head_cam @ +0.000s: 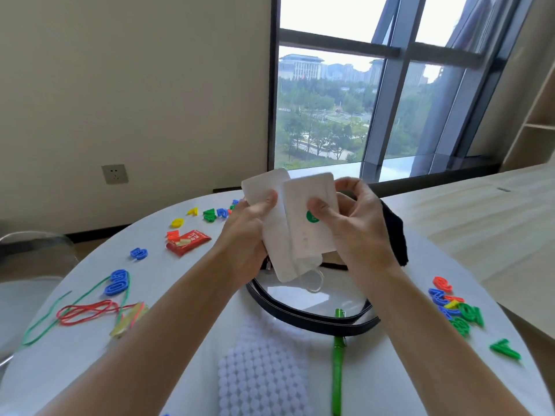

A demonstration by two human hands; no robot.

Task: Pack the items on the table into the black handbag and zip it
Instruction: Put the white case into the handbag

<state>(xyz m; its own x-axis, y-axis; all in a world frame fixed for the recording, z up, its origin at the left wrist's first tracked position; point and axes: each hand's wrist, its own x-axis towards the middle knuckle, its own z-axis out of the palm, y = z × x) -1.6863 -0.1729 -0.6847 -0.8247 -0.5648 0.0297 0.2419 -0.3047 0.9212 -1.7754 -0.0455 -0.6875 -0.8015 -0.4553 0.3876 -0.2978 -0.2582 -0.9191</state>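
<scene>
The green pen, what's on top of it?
A black handbag strap crosses over the green pen near its top end, hiding a short bit of it. The rest lies bare on the white table. Nothing else covers it.

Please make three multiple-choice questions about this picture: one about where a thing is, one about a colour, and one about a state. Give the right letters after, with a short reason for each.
1. Where does the red snack packet lie?
A. on the table, left of the hands
B. inside the handbag
C. on the window sill

2. What colour is the pen near the table's front edge?
A. blue
B. green
C. black

3. What are the two hands doing?
A. both rest flat on the table
B. both hold white packets above the handbag
C. one pulls the zip

Answers: 1 A, the packet lies on the white table beside the plastic letters. 2 B, its barrel is bright green. 3 B, the left hand and right hand each grip a white mask packet over the black handbag.
</scene>
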